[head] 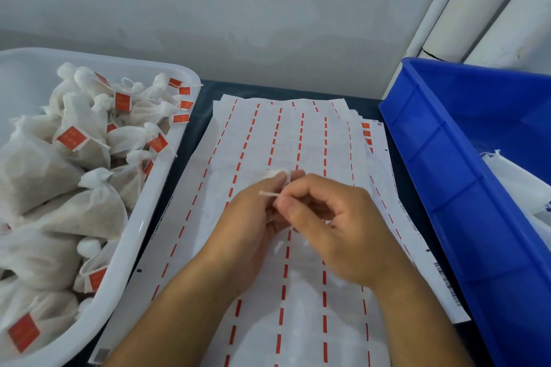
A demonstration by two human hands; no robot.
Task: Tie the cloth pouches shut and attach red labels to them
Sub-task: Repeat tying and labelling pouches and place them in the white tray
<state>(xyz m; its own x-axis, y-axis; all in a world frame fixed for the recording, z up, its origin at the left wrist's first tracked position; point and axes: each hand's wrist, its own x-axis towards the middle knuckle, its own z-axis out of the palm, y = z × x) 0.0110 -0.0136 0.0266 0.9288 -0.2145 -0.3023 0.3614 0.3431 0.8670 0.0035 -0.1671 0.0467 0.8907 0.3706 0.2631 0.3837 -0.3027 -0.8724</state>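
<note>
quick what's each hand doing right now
Left hand: grips the cloth pouch.
Right hand: pinches the pouch's string.

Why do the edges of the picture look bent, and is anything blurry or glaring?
Head view: the wide lens bows the white tub and blue bin outward; lighting is soft and even, shadows faint; a small glint sits on the tub's rim; the left hand and right hand look slightly soft, as does the string they pinch.
</note>
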